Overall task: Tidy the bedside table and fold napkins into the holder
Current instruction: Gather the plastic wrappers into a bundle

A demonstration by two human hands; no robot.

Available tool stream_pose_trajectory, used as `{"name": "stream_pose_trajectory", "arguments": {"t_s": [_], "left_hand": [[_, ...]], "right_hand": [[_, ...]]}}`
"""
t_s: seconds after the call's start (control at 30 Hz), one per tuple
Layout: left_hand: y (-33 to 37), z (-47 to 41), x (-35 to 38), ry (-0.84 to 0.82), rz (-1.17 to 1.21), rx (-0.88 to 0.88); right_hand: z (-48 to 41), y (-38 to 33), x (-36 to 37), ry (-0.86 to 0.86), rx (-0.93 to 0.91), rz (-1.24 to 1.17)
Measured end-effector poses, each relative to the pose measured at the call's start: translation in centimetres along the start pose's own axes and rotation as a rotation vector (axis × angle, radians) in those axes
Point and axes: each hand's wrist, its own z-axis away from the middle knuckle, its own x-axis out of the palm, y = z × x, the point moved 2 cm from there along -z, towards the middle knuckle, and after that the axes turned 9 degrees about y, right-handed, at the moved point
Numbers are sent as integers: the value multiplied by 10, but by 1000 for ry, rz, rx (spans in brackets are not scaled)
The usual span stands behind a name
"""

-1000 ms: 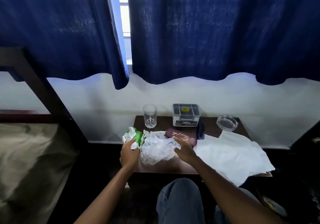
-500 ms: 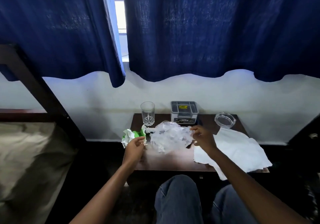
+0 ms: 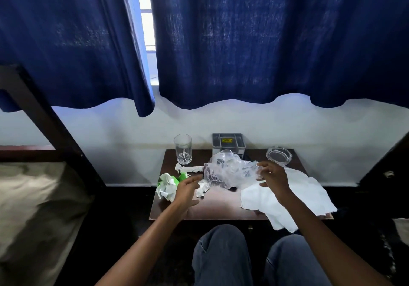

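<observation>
A crumpled clear plastic bag (image 3: 230,170) hangs just above the middle of the dark wooden bedside table (image 3: 221,208). My right hand (image 3: 273,178) pinches its right edge. My left hand (image 3: 188,188) hovers at the bag's left with fingers apart, holding nothing. A crumpled green and white wrapper (image 3: 168,185) lies at the table's left edge, with small white paper scraps (image 3: 202,188) beside it. White napkins (image 3: 285,197) are spread over the table's right side. A grey holder box (image 3: 228,142) stands at the back.
A drinking glass (image 3: 183,148) stands at the back left and a glass ashtray (image 3: 279,155) at the back right. A bed (image 3: 33,208) lies to the left, with its dark frame post. Blue curtains hang above. My knees are below the table's front edge.
The plastic bag has been lifted off the table and carried right and back by my right hand. My left hand has let go of the wrapper and opened.
</observation>
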Motion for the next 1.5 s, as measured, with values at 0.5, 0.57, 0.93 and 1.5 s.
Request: {"name": "stream_pose_trajectory", "arguments": {"t_s": [0.5,0.57,0.93,1.5], "left_hand": [[19,40,76,-298,-144,243],[16,38,84,-306,-141,265],[20,41,118,-231,-73,302],[5,64,269,-392,-178,-78]], "right_hand": [[33,-38,3,-269,25,-183],[40,-41,6,-330,25,-188],[47,-42,-18,-137,-262,-76],[-2,44,-137,102,-234,85]]}}
